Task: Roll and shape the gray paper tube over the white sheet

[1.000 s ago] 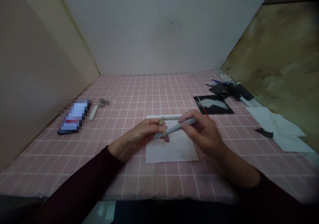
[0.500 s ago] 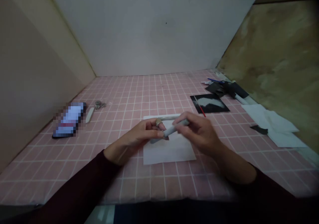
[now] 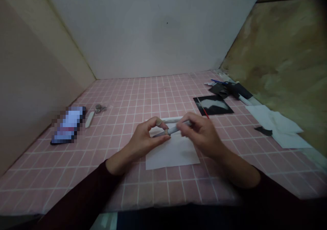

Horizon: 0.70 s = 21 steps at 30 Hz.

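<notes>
My right hand (image 3: 195, 127) is closed around a light grey stick-like tool (image 3: 174, 129), which points down to the left. Between the thumb and fingers of my left hand (image 3: 148, 134) is a small ring-like piece (image 3: 167, 132), touching the tool's tip. A greyish bar shows behind the left thumb; whether it belongs to the same tool I cannot tell. Both hands are held over a white paper sheet (image 3: 172, 155), and a whitish rod (image 3: 169, 119) lies along its far edge.
At the left lie a blurred phone (image 3: 68, 125), a white flat stick (image 3: 90, 119) and small metal rings (image 3: 98, 108). To the right are a black sheet (image 3: 222, 108), a red brush (image 3: 206, 113), dark scraps (image 3: 219, 89) and white papers (image 3: 277, 122).
My left thumb and fingers have spread wider around the small piece, uncovering more of it. The view has shifted slightly. My right hand keeps its hold on the tool.
</notes>
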Tool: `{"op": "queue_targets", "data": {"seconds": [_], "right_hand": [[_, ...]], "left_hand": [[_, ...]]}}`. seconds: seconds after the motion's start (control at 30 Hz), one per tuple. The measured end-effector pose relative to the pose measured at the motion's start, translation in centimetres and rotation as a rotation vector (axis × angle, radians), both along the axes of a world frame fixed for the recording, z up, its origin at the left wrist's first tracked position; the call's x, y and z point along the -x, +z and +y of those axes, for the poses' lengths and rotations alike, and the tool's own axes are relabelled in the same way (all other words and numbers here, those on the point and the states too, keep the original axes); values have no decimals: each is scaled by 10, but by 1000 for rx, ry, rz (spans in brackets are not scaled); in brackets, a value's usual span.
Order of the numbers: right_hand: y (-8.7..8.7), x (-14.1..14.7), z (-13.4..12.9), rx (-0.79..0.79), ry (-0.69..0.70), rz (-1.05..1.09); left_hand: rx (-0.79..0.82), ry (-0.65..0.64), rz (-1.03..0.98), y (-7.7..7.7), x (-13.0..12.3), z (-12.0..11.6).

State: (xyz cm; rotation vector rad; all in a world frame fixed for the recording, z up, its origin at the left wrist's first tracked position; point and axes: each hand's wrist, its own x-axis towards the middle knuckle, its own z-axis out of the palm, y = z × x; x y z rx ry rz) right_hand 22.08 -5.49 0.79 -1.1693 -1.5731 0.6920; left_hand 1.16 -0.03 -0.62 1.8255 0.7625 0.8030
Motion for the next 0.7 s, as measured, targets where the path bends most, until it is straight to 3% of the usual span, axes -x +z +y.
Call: {"op": "queue_targets", "data": {"seconds": [0.1, 0.23, 0.33, 0.43, 0.6, 0.7], "right_hand": [[-2, 3, 1, 55, 82, -18], [0, 0, 2, 25, -24, 103], [-1, 4, 1, 22, -1, 58], [-1, 5, 0, 32, 60, -16], [1, -2, 0, -21, -101, 100], [0, 2, 0, 18, 60, -2]], "left_hand": [[-188, 16, 73, 3, 0, -3], [-404, 54, 55, 7, -1, -5], [-514, 67, 61, 6, -3, -5], [-560, 54, 67, 4, -3, -5], [-523, 82, 59, 6, -2, -5], [-484, 85, 76, 7, -2, -5]]}}
